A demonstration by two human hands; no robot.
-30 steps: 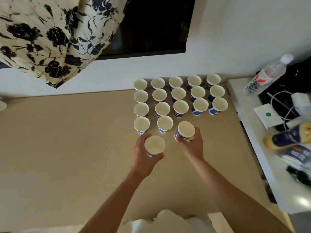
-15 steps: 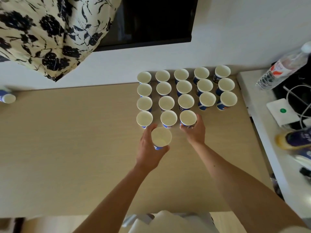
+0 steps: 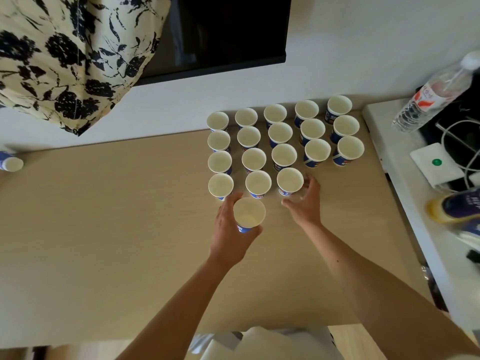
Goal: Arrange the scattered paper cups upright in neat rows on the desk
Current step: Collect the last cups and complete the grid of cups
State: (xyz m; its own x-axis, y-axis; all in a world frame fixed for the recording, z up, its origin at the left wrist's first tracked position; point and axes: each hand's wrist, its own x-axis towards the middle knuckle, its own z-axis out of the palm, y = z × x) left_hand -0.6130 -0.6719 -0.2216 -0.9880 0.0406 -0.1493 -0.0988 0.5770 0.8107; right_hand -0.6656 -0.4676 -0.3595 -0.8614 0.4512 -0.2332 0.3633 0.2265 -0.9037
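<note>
Several white-and-blue paper cups stand upright in rows at the back right of the beige desk. My left hand is shut on one upright cup, held just in front of the nearest row. My right hand is open, its fingers spread just right of and below the nearest row's third cup, which stands on the desk. One more cup lies on its side at the desk's far left edge.
A white side table at the right carries a water bottle, cables, a white device and a yellow bottle. A dark screen and patterned cloth hang on the wall behind.
My right hand set its cup down as third in the nearest row and let go, fingers now spread. My left hand still holds its cup, close behind that row.
</note>
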